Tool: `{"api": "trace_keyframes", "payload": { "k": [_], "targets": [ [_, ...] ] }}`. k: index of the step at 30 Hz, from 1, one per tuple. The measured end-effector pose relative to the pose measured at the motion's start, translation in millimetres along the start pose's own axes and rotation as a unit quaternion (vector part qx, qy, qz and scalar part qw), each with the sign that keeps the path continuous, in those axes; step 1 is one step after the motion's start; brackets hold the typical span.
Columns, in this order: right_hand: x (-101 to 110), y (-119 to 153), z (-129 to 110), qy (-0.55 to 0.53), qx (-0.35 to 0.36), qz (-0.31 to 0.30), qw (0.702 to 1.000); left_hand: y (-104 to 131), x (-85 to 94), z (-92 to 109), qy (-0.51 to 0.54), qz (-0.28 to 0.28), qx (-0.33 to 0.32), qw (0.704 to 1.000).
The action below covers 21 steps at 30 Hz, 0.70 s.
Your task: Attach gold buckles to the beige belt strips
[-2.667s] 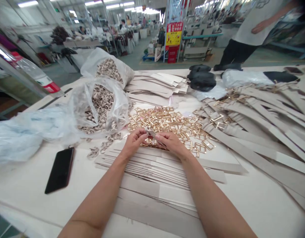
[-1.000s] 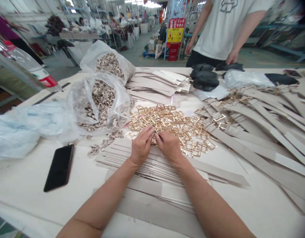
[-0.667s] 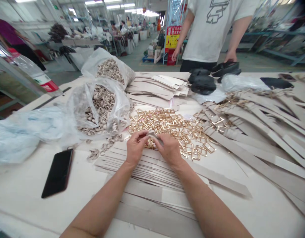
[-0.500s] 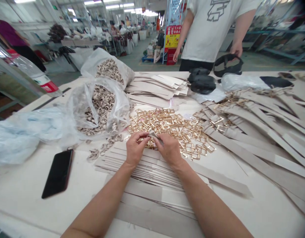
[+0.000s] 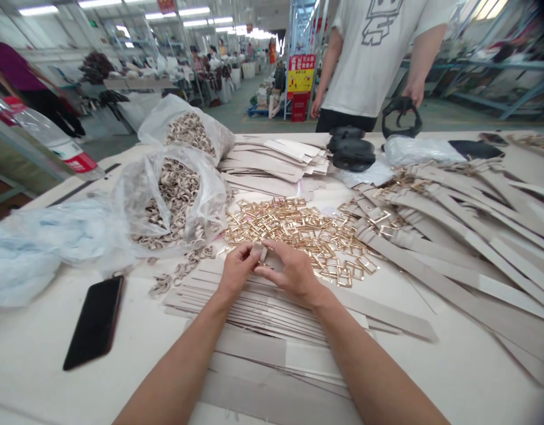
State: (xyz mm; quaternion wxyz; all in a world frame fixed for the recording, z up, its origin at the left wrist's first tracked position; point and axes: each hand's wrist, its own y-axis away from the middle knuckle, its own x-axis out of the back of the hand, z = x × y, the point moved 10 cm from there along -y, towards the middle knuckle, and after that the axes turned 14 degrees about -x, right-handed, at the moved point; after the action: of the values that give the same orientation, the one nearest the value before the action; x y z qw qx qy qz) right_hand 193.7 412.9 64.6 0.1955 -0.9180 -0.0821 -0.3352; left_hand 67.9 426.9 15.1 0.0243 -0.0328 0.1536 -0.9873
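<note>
My left hand pinches a small grey-beige piece at the near edge of a pile of gold rectangular buckles. My right hand has its thumb and fingers around the other side of that piece, partly hiding it. Beneath both hands lies a row of flat grey strips. Small beige loops fill a clear plastic bag on the left, and some lie loose beside my left hand.
A black phone lies at the left, near plastic wrap. Buckled strips spread across the right. A bottle stands far left. Across the table a person holds a black strap-like object.
The fingers of my right hand have opened wider around the small piece, which is now turned more upright. The view has shifted slightly.
</note>
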Motion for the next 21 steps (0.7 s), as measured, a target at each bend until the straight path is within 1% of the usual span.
{"api": "trace_keyframes", "payload": {
  "k": [2,3,5,7,9,10,11,13,14,15,16,17,18,19,20,21],
  "targets": [
    [-3,-1,3,-0.004,-0.026,-0.012,1.0,2,-3.3,2,0.001,-0.009,-0.008,1.0],
    [-4,-2,7,0.0,-0.045,-0.017,0.999,3,-5.4,1,0.007,-0.014,0.0,1.0],
    [-5,-5,16,0.021,-0.08,-0.025,0.996,5,-7.6,-7,0.034,-0.016,0.039,0.999],
    [-5,-8,23,0.044,-0.103,-0.041,0.993,5,-0.1,-16,0.066,0.02,0.078,0.995],
    [-6,-10,27,0.043,-0.108,-0.072,0.991,2,15.0,-22,0.083,0.076,0.087,0.99],
    [-7,-10,28,0.029,-0.107,-0.098,0.989,1,21.5,-25,0.088,0.093,0.088,0.988],
    [-10,-9,29,0.008,-0.108,-0.128,0.986,0,25.3,-26,0.092,0.095,0.092,0.987],
    [-11,-8,34,-0.04,-0.118,-0.179,0.976,-2,28.8,-25,0.089,0.076,0.102,0.988],
    [-7,-8,39,-0.061,-0.129,-0.184,0.972,-3,30.6,-21,0.079,0.066,0.102,0.989],
    [1,-10,47,-0.081,-0.147,-0.167,0.972,-5,33.3,-15,0.063,0.063,0.092,0.992],
    [15,-13,57,-0.098,-0.172,-0.124,0.972,-9,35.8,-5,0.039,0.062,0.074,0.995],
    [35,-16,70,-0.108,-0.201,-0.058,0.972,-15,36.6,7,0.006,0.059,0.047,0.997],
    [56,-16,84,-0.111,-0.232,0.02,0.966,-23,33.5,19,-0.036,0.045,0.015,0.998],
    [78,-13,96,-0.11,-0.259,0.095,0.955,-32,25.0,30,-0.087,0.015,-0.019,0.996],
    [96,-9,105,-0.107,-0.279,0.157,0.941,-43,11.1,38,-0.146,-0.028,-0.053,0.987],
    [109,-6,112,-0.105,-0.29,0.199,0.93,-54,-7.4,42,-0.21,-0.08,-0.088,0.97]
  ]
}}
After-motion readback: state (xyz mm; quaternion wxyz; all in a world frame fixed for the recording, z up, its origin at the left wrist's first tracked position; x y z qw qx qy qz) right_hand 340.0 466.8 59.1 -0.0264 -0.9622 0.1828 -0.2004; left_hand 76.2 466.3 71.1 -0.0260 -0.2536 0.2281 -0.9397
